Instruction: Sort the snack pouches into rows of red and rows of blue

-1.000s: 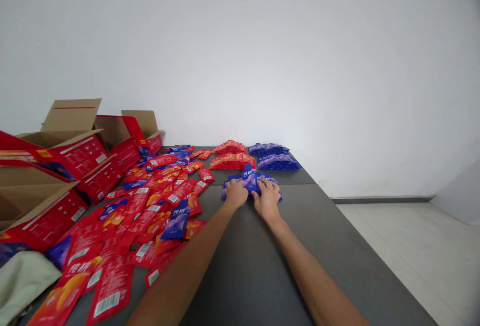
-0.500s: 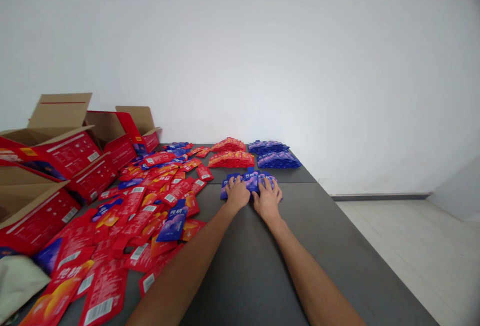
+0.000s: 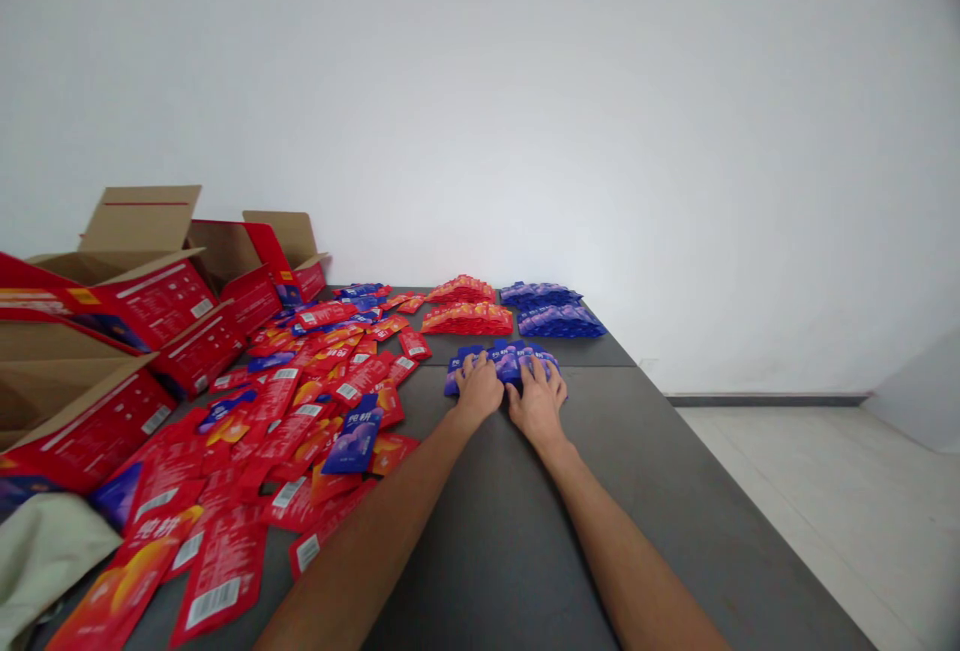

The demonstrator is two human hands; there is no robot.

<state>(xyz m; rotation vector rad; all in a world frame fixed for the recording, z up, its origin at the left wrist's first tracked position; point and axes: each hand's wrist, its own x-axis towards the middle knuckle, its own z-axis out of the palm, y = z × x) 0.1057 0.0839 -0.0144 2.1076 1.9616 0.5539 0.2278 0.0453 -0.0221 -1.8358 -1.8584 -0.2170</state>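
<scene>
A row of overlapping blue packets (image 3: pixel 507 361) lies on the grey table in front of me. My left hand (image 3: pixel 478 389) curls its fingers over the row's left part, thumb toward the middle. On the right part, my right hand (image 3: pixel 538 401) grips the packets with bent, slightly parted fingers. Both palms hide the near edge of the row. Just behind it lie a neat blue packet pile (image 3: pixel 561 322) and an orange-red packet pile (image 3: pixel 466 318), each with a similar pile farther back.
Loose red packets (image 3: pixel 274 396) cover the table's left side, with some blue ones among them, one blue packet (image 3: pixel 352 436) on top. Open cardboard boxes (image 3: pixel 161 301) stand at the left. A pale cloth (image 3: pixel 56 556) lies at the near left corner. The table's edge (image 3: pixel 739 501) runs along the right.
The blue packets between my hands now sit in a more even, closed-up row. Both hands keep their places on it. The whole view has shifted slightly.
</scene>
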